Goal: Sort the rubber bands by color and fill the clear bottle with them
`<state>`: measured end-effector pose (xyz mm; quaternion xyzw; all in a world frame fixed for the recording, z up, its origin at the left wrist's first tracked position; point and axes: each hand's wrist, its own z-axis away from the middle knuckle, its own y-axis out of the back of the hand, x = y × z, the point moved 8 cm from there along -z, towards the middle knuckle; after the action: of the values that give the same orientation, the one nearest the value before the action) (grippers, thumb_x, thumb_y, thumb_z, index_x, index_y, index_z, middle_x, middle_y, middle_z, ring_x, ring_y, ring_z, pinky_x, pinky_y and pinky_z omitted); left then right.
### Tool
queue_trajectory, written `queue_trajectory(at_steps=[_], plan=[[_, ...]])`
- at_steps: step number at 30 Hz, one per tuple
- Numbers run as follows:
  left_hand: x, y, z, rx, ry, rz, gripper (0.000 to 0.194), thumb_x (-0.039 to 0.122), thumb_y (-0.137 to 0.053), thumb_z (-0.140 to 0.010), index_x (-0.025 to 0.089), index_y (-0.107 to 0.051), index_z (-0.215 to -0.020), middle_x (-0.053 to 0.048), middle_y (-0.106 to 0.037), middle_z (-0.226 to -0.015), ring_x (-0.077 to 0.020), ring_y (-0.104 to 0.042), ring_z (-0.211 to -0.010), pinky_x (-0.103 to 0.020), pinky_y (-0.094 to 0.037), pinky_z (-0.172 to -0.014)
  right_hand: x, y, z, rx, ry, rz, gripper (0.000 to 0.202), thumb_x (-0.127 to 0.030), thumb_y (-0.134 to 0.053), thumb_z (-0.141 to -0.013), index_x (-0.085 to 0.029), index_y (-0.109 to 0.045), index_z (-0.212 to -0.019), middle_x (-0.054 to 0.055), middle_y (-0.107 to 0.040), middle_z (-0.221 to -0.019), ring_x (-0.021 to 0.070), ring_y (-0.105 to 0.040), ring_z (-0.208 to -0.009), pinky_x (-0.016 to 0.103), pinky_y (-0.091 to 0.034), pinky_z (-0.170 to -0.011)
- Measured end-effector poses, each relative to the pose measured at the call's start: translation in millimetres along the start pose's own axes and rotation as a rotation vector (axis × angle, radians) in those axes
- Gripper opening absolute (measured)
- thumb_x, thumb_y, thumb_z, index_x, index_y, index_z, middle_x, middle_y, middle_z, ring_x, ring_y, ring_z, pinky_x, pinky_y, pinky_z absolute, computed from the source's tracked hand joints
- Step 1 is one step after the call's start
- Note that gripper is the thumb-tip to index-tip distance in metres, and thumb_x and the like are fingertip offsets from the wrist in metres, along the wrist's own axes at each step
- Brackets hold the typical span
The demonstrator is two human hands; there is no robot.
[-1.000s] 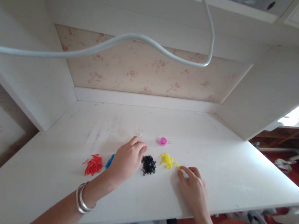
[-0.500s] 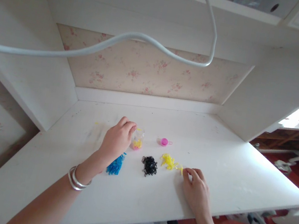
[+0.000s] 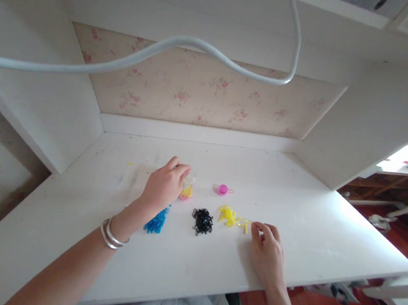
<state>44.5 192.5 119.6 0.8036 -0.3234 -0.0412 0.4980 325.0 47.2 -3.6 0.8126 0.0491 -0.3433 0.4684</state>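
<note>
Taking the black pile (image 3: 202,221) of small bands as our landmark on the white desk (image 3: 183,270), we have our left hand (image 3: 166,182) beyond it and to its left, the fingertips bent together beside the upper part of a clear container (image 3: 186,192); we cannot tell whether they pinch its rim, a band or nothing. The container, farther back than the black pile and slightly left of it, shows yellow pieces inside and a pink tint at its base. Directly left of the black pile we see a blue pile (image 3: 156,221), partly covered by our left wrist, which wears silver bangles (image 3: 113,235). Just right of the black pile lies a yellow pile (image 3: 227,215), with a few loose yellow pieces (image 3: 244,225) trailing from its right side. Our right hand (image 3: 268,253) is farther right of the black pile, thumb and forefinger drawn close at the end of those pieces, though we cannot tell whether one is caught between them. Behind the black pile and a little right sits a small round pink piece (image 3: 223,190) with a thin loop
</note>
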Motion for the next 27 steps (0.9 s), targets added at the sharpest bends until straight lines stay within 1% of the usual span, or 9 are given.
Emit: queue_trajectory(at_steps=[3,7,10,13,16,20,22,24,27], plan=[[-4,9.3,8,0.065,0.012,0.066,0.027,0.031,-0.038,-0.096,0.024,-0.063,-0.1,-0.002,-0.058,-0.092,-0.0132,-0.06,-0.08,-0.023,-0.044,-0.071,1,3,-1,0.025,-0.02,-0.06,0.035,-0.047,-0.041,-0.089,-0.02,-0.063,-0.093,0.005,-0.058,-0.101,0.0134,-0.054,-0.07,0.029,-0.044,-0.071],[-13,19.2,28,0.106,0.023,0.167,0.027,0.032,-0.038,-0.095,0.021,-0.062,-0.097,-0.002,-0.059,-0.088,-0.013,-0.058,-0.079,-0.023,-0.044,-0.074,4,4,-2,0.052,-0.071,-0.144,0.036,-0.049,-0.043,-0.088,-0.02,-0.062,-0.088,0.006,-0.058,-0.101,0.015,-0.056,-0.076,0.03,-0.044,-0.074],[-25,19.8,48,0.115,0.063,0.24,0.026,0.032,-0.039,-0.095,0.021,-0.061,-0.094,-0.002,-0.06,-0.085,-0.0134,-0.057,-0.078,-0.024,-0.043,-0.074,5,5,-4,0.079,-0.093,-0.193,0.037,-0.051,-0.042,-0.088,-0.019,-0.062,-0.088,0.007,-0.058,-0.102,0.0162,-0.056,-0.08,0.031,-0.044,-0.076],[-41,13.4,65,0.102,0.125,0.291,0.025,0.033,-0.04,-0.094,0.02,-0.061,-0.092,-0.002,-0.061,-0.082,-0.0134,-0.056,-0.076,-0.025,-0.043,-0.073,-9,10,-9,0.113,-0.037,-0.223,0.036,-0.05,-0.043,-0.088,-0.019,-0.062,-0.088,0.006,-0.057,-0.099,0.0159,-0.056,-0.08,0.03,-0.045,-0.075],[-54,5.9,75,0.094,0.174,0.346,0.026,0.034,-0.04,-0.094,0.02,-0.061,-0.091,-0.002,-0.061,-0.082,-0.0137,-0.057,-0.076,-0.024,-0.043,-0.071,-42,19,-17,0.134,0.078,-0.222,0.034,-0.047,-0.044,-0.089,-0.019,-0.062,-0.088,0.007,-0.057,-0.096,0.0152,-0.055,-0.079,0.029,-0.046,-0.071],[-63,0.7,80,0.095,0.22,0.377,0.027,0.034,-0.04,-0.093,0.019,-0.062,-0.09,-0.002,-0.063,-0.083,-0.0133,-0.057,-0.077,-0.024,-0.043,-0.072,-106,25,-30,0.098,0.247,-0.199,0.029,-0.042,-0.047,-0.09,-0.02,-0.065,-0.091,0.006,-0.056,-0.094,0.0114,-0.051,-0.067,0.026,-0.046,-0.062],[-65,-1.3,81,0.08,0.228,0.381,0.027,0.033,-0.04,-0.093,0.019,-0.062,-0.089,-0.002,-0.063,-0.083,-0.0131,-0.057,-0.076,-0.025,-0.043,-0.072,-139,22,-35,0.063,0.34,-0.204,0.027,-0.04,-0.047,-0.091,-0.02,-0.065,-0.092,0.005,-0.055,-0.093,0.0101,-0.05,-0.065,0.024,-0.045,-0.058],[-64,-3.4,82,0.053,0.222,0.381,0.027,0.033,-0.039,-0.094,0.019,-0.062,-0.089,-0.001,-0.062,-0.081,-0.013,-0.057,-0.076,-0.025,-0.043,-0.072,-169,15,-39,0.029,0.436,-0.194,0.026,-0.038,-0.046,-0.092,-0.021,-0.065,-0.093,0.005,-0.055,-0.093,0.0098,-0.05,-0.065,0.023,-0.044,-0.058],[-64,-5.1,84,0.029,0.213,0.388,0.027,0.032,-0.039,-0.094,0.019,-0.063,-0.09,-0.001,-0.062,-0.081,-0.0128,-0.056,-0.076,-0.025,-0.043,-0.072,-205,0,-42,-0.005,0.56,-0.132,0.026,-0.036,-0.044,-0.094,-0.022,-0.066,-0.095,0.005,-0.056,-0.095,0.0106,-0.053,-0.07,0.023,-0.045,-0.063]])
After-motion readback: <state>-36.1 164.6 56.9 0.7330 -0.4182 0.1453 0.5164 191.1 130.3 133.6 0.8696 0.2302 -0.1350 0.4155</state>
